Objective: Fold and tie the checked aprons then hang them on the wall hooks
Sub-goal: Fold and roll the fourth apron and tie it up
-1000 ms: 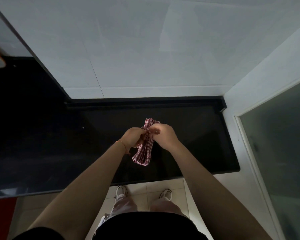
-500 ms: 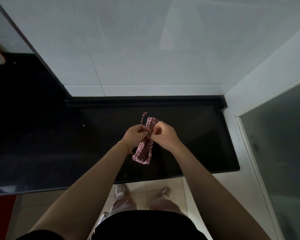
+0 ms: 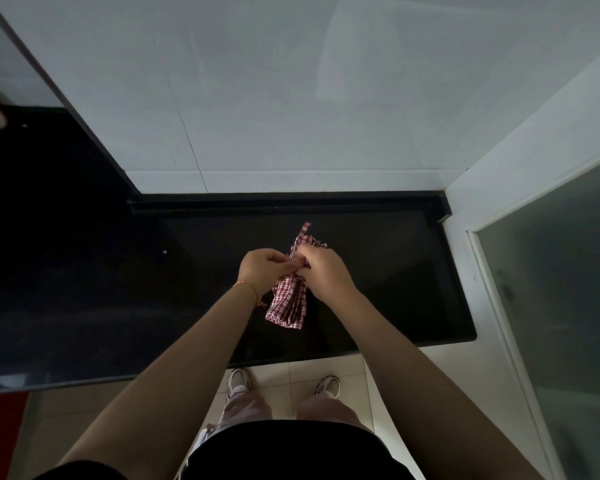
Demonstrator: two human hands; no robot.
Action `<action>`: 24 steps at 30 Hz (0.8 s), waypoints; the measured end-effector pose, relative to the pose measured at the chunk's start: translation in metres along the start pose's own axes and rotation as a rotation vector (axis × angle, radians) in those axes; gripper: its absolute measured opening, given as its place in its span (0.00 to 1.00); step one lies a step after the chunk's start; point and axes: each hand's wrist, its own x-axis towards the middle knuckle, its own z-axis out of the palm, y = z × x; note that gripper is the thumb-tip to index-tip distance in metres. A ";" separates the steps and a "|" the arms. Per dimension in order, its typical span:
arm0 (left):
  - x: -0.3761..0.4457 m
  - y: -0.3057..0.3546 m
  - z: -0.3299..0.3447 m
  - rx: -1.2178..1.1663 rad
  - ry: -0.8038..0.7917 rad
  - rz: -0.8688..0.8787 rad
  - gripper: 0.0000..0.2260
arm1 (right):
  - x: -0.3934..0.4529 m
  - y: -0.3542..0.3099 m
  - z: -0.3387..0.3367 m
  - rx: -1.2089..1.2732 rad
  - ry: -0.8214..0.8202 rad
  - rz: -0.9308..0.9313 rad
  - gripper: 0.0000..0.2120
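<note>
Fingers of both hands curl in and pinch the middle of a folded red-checked apron [image 3: 289, 303], seemingly at its tie strap, left hand [image 3: 264, 273] and right hand [image 3: 321, 271] touching, bundle held above a black countertop [image 3: 395, 271], white tiled wall [image 3: 291, 98] behind

- My left hand [image 3: 265, 271] and my right hand [image 3: 321, 271] meet knuckle to knuckle, with the folded apron [image 3: 288, 304] pinched between them.
- The apron's bulk hangs below my hands, toward me; its upper end and a strap tip [image 3: 305, 229] stick out beyond my hands, away from me.
- Under both hands lies the countertop [image 3: 378, 271], stretching well to the left of my left hand.
- Beyond my hands, behind the countertop, rises the tiled wall [image 3: 291, 98].
- Right of my right hand, past the countertop's end, stands a glass panel [image 3: 551, 306].
- Nearer me than my hands, below the countertop's edge, my shoes [image 3: 238, 382] stand on the floor [image 3: 291, 379].
</note>
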 end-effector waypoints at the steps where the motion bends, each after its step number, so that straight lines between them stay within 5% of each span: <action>1: 0.000 -0.001 -0.001 -0.019 -0.013 -0.007 0.07 | -0.001 0.001 0.001 0.008 0.011 0.018 0.08; 5: 0.000 -0.001 -0.003 0.094 -0.081 0.037 0.05 | -0.008 0.005 0.009 0.051 0.142 -0.003 0.06; 10: -0.001 0.002 0.004 0.276 -0.057 0.083 0.05 | 0.012 -0.008 -0.007 -0.147 -0.187 0.093 0.19; 13: -0.001 0.003 0.008 0.376 -0.041 0.101 0.04 | 0.019 -0.010 -0.002 -0.310 -0.247 0.076 0.24; 17: -0.002 0.004 0.014 0.500 -0.006 0.173 0.03 | 0.002 0.002 0.020 -0.417 0.142 -0.159 0.16; 20: -0.003 0.006 0.016 0.587 -0.005 0.222 0.05 | 0.004 0.005 0.023 -0.277 0.079 -0.058 0.14; 24: -0.004 0.004 0.017 0.508 0.043 0.213 0.06 | 0.012 0.010 0.012 0.246 -0.109 0.157 0.08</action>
